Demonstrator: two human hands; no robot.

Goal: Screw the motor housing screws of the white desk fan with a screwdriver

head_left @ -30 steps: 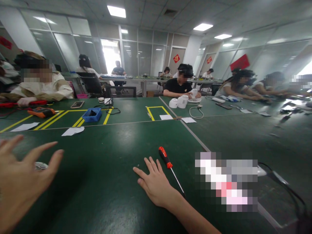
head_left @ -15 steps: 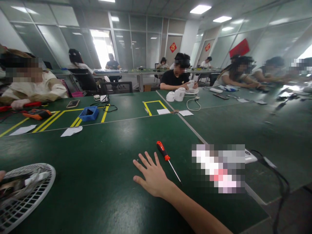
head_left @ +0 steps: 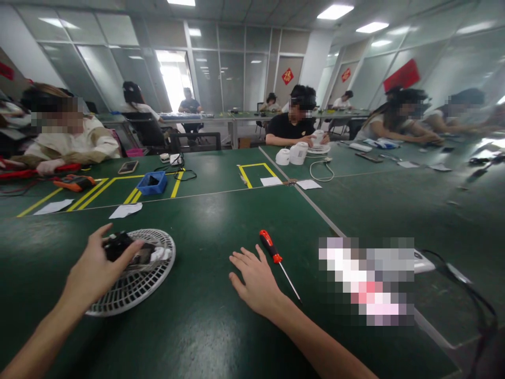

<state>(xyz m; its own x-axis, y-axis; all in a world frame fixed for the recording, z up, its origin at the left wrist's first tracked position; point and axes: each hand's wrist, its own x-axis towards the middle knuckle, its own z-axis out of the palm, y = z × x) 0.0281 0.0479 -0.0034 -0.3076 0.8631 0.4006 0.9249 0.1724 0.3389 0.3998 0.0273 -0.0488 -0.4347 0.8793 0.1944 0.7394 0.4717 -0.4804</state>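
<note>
My left hand (head_left: 92, 266) has its thumb and fingers around a black motor-like part (head_left: 118, 245), which sits on a white round fan grille (head_left: 160, 279). A pale cable (head_left: 161, 253) lies bunched on the grille; my hand covers part of the near side. My right hand (head_left: 256, 279) rests palm down on the green table, fingers stretched and holding nothing. Just beyond its fingertips to the right is a screwdriver (head_left: 278, 258) with a red and black handle, its shaft pointing toward me.
Blurred-out items (head_left: 366, 279) and a white device (head_left: 424, 261) with a dark cable lie to the right. Across the table are a blue bin (head_left: 152, 182), paper slips (head_left: 125, 210), an orange meter (head_left: 74, 182) and white housings (head_left: 299, 153). Several people sit around.
The white grille has come in from the left edge toward the middle, with my left hand now in view on its black part. My right hand's fingers are slightly closer together.
</note>
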